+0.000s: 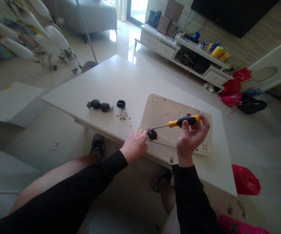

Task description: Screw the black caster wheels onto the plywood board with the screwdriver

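Observation:
In my right hand point(191, 135) is a yellow-and-black screwdriver point(186, 121), its handle held by the fingers and its shaft pointing left. The tip reaches the mounting plate of a black caster wheel point(152, 134) at the near left corner of a pale board point(171, 122). My left hand point(135, 144) is closed at that corner, fingertips against the caster's plate; what lies under them is partly hidden. To the left lie two more casters point(100, 105) side by side, another single caster point(121, 104), and several small dark screws point(123, 117).
The board rests on a white table point(101, 84), with screw holes at its corners. A white box point(16, 104) stands on the floor at left. A red stool point(246, 180) is beside the table's right end. Beyond is a TV cabinet point(160, 47) holding boxes and tools.

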`<control>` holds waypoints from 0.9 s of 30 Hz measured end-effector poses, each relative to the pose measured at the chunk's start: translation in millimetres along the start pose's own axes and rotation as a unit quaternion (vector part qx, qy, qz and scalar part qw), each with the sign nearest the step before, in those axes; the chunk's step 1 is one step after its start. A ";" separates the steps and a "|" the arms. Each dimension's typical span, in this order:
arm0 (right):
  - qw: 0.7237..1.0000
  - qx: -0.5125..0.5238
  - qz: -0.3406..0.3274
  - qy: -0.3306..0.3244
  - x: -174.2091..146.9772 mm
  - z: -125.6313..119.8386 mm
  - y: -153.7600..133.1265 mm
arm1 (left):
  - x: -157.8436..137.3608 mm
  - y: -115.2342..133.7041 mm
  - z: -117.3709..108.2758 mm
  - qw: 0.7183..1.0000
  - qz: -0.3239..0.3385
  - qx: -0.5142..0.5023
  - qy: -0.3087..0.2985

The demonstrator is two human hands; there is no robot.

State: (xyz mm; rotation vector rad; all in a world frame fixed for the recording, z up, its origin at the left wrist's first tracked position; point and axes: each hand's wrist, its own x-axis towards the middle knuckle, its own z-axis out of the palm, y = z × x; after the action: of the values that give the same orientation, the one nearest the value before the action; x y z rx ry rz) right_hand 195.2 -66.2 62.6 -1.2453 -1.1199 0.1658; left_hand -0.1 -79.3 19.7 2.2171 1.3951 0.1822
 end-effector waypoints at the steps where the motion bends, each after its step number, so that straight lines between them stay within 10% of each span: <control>1: 1.000 0.007 -0.007 -0.002 -1.4 1.6 -1.3 | -0.9 1.7 2.7 1.000 0.002 -0.004 -0.002; 27: 0.996 0.045 -0.072 -0.017 -7.8 7.1 24.3 | -11.8 15.3 15.8 0.997 -0.030 0.040 -0.066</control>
State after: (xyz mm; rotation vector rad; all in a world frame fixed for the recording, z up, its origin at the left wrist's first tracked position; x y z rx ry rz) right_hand 197.0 -57.3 37.7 -1.0800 -1.2153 0.1277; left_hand 12.5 -100.4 15.3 2.2054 1.4157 -0.0415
